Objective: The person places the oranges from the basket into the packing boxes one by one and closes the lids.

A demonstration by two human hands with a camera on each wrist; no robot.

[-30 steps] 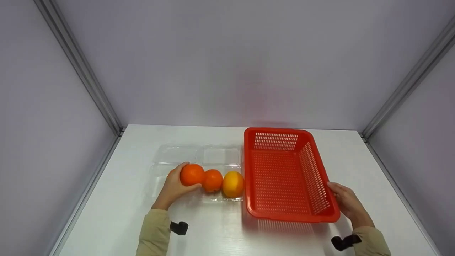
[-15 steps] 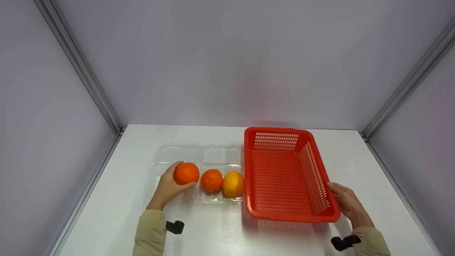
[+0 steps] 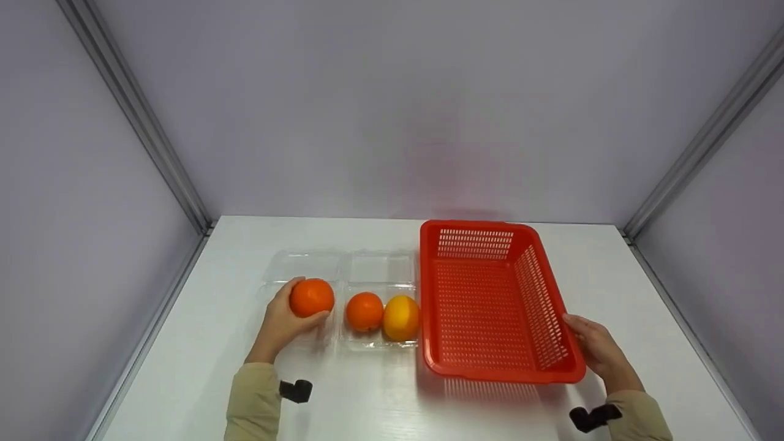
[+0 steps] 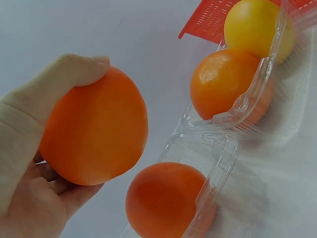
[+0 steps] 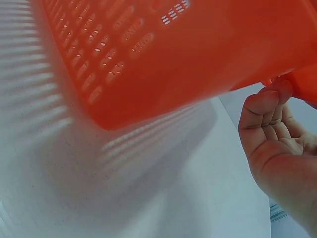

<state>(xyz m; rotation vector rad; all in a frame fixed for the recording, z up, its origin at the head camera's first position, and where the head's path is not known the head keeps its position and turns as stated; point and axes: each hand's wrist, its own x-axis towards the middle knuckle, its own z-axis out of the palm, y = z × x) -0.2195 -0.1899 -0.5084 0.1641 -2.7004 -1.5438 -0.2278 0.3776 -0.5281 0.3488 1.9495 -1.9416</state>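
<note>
My left hand (image 3: 283, 320) grips an orange (image 3: 312, 298) between thumb and fingers, raised over the left part of a clear plastic clamshell box (image 3: 306, 267). In the left wrist view a second orange (image 4: 166, 201) lies in that box just beneath; the head view hides it behind the held one. To the right, another orange (image 3: 364, 312) and a yellow fruit (image 3: 402, 318) sit side by side in a clear compartment (image 3: 381, 269). My right hand (image 3: 599, 349) holds the right rim of a red plastic basket (image 3: 478, 371), fingertips curled at the rim in the right wrist view.
Everything stands on a white table (image 3: 367, 398). Pale panels (image 3: 392, 122) rise behind it and at both sides, joined by grey metal posts (image 3: 153, 135). The basket stands close against the clear box's right side and shows no fruit inside.
My left hand has drawn the orange to the left, away from the two fruits at its right. My right hand and the basket have stayed in place.
</note>
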